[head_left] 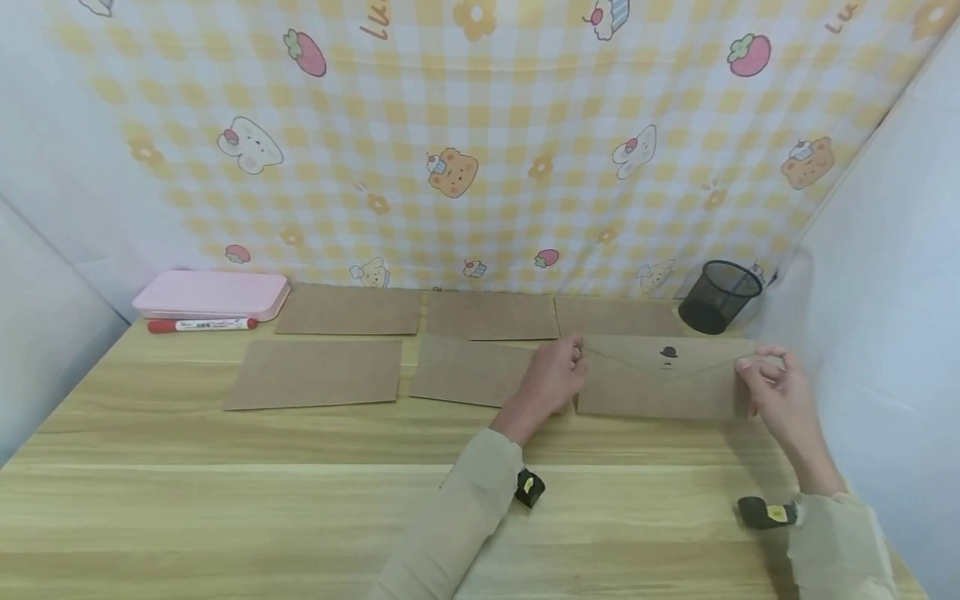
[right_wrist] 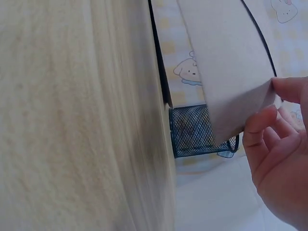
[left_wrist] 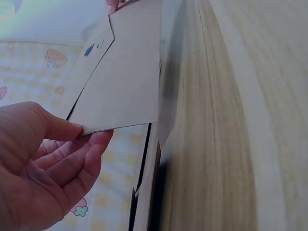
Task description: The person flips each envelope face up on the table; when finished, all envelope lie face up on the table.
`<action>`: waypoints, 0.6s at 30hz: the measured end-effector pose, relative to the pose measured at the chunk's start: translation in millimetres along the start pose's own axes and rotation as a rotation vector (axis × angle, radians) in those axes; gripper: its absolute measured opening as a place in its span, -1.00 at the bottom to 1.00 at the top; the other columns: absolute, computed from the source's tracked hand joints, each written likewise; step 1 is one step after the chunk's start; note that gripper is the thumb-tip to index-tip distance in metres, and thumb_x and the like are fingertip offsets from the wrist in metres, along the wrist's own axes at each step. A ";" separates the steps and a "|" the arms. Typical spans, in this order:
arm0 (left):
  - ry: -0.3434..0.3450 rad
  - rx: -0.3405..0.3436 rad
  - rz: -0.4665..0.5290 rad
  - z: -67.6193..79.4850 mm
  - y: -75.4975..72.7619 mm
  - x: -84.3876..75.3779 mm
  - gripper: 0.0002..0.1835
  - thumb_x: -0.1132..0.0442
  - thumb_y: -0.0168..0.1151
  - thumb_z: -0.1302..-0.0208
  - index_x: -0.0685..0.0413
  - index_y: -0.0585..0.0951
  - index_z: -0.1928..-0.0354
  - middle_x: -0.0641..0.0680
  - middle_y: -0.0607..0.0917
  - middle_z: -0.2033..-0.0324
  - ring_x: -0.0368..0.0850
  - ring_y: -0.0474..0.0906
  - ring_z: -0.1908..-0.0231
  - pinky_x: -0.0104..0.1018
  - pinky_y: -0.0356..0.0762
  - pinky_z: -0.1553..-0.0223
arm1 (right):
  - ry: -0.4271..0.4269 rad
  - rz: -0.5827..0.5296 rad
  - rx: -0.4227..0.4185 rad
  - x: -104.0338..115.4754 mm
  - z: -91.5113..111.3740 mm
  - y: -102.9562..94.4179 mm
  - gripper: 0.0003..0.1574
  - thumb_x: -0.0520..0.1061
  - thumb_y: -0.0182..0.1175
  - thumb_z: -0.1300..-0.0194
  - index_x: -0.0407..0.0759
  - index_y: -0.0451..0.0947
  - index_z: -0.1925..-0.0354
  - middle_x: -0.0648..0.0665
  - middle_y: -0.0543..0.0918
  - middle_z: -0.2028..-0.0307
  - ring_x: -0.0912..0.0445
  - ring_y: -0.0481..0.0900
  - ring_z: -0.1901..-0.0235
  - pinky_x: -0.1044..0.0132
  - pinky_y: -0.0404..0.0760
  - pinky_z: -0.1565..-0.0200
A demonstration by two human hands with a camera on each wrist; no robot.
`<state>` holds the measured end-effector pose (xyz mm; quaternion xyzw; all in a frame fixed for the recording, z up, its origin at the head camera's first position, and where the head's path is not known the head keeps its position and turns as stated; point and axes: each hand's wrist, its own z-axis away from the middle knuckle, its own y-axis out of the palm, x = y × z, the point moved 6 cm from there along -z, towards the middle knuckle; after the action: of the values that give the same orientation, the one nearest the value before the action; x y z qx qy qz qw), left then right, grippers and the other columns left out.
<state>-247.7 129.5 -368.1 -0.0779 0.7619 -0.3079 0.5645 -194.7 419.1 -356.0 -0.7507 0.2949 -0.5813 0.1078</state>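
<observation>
A brown kraft envelope (head_left: 667, 387) with a small hat-and-moustache print on its pointed flap hangs between both hands, flap side toward me. My left hand (head_left: 551, 375) pinches its left edge near the upper corner, thumb in front and fingers behind in the left wrist view. At the opposite end my right hand (head_left: 783, 396) pinches the right edge, and the paper (right_wrist: 236, 57) bends slightly there. In the left wrist view the envelope (left_wrist: 125, 77) is raised off the wooden table. Just behind my left hand lies another brown envelope (head_left: 472, 371), partly covered by that hand.
More brown envelopes lie flat in rows: one at front left (head_left: 315, 375), others along the back (head_left: 348, 310). A black mesh pen holder (head_left: 720, 296) stands at the back right. A pink case (head_left: 210, 292) and a red-capped marker (head_left: 202, 325) sit at the back left, before a checked cloth (head_left: 495, 108).
</observation>
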 end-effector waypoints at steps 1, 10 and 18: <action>0.004 0.000 0.009 0.4 -0.8 0.6 -0.82 0.35 0.02 -0.35 0.22 0.45 0.05 0.09 0.65 0.31 -0.23 0.54 0.40 -0.51 0.44 0.45 | -0.018 0.012 0.007 1.7 0.1 0.7 -0.74 -0.16 0.03 -0.38 0.04 0.24 0.01 0.34 0.55 0.48 0.35 0.41 0.73 0.46 0.40 0.69; -0.020 -0.011 -0.007 2.5 -3.6 12.5 -0.81 0.41 -0.06 -0.34 0.30 0.41 0.05 -0.09 0.23 0.79 -0.30 0.10 0.79 -0.52 0.03 0.75 | -0.213 0.094 -0.006 13.8 -1.3 7.9 -0.80 -0.37 0.12 -0.27 -0.46 0.54 0.15 0.32 0.56 0.19 0.44 0.54 0.39 0.63 0.46 0.45; -0.096 -0.073 0.034 2.9 -6.1 16.3 -0.59 0.41 0.00 -0.31 0.27 0.28 -0.19 -0.09 0.28 0.80 -0.31 0.12 0.83 -0.53 0.07 0.81 | -0.028 0.299 0.259 2.3 3.5 16.5 -0.51 0.04 0.23 -0.23 -0.15 0.52 -0.07 0.03 0.51 -0.09 0.10 0.63 0.30 0.33 0.55 0.35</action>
<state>-252.2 116.0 -378.4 -0.1003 0.7457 -0.2664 0.6024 -196.3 403.9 -363.6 -0.6865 0.3242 -0.5813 0.2929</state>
